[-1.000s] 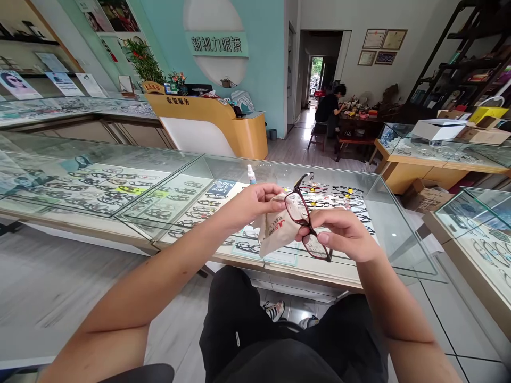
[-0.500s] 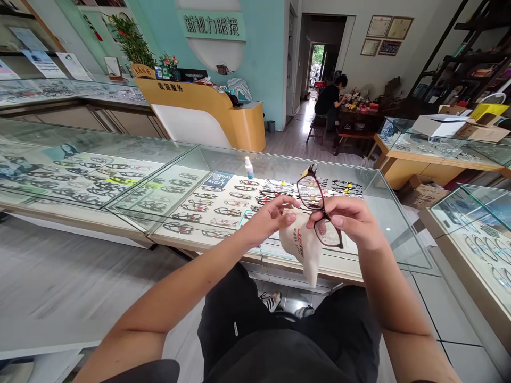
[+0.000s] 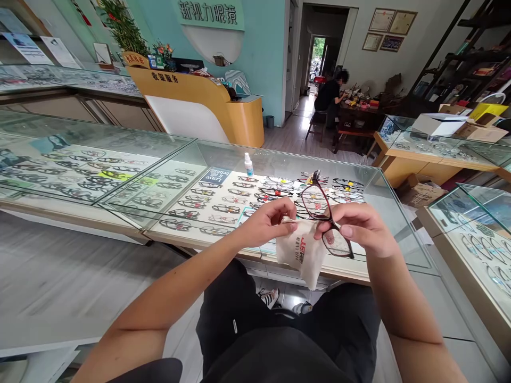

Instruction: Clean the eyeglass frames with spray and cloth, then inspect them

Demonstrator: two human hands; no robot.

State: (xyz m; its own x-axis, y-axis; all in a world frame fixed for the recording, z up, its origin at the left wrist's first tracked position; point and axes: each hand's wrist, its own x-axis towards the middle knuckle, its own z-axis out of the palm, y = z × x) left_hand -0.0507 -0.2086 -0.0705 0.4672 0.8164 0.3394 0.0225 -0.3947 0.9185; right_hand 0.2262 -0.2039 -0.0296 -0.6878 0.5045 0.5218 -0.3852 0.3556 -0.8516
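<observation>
Hanging lower now, mid-frame: cloth [image 3: 297, 252] pinched by left hand [image 3: 272, 221]; right hand [image 3: 365, 229] clasping glasses [image 3: 329, 218], lens contact apparently broken off.

1. The left hand [image 3: 273, 221] is pinching a pale cloth [image 3: 301, 250] with red lettering by its upper edge; the cloth is hanging over the near edge of the glass counter [image 3: 381, 207].
2. The right hand [image 3: 365, 229] is gripping dark red glasses [image 3: 336, 243] around the middle, and they are tilting, one lens above the other; spots are showing on the lower lens.
3. A spray bottle [image 3: 248, 165] is standing near the counter's far edge.
4. Eyeglass frames [image 3: 275, 194] are lying in rows within the counter.
5. A person [image 3: 329, 96] in black is sitting in the background.
</observation>
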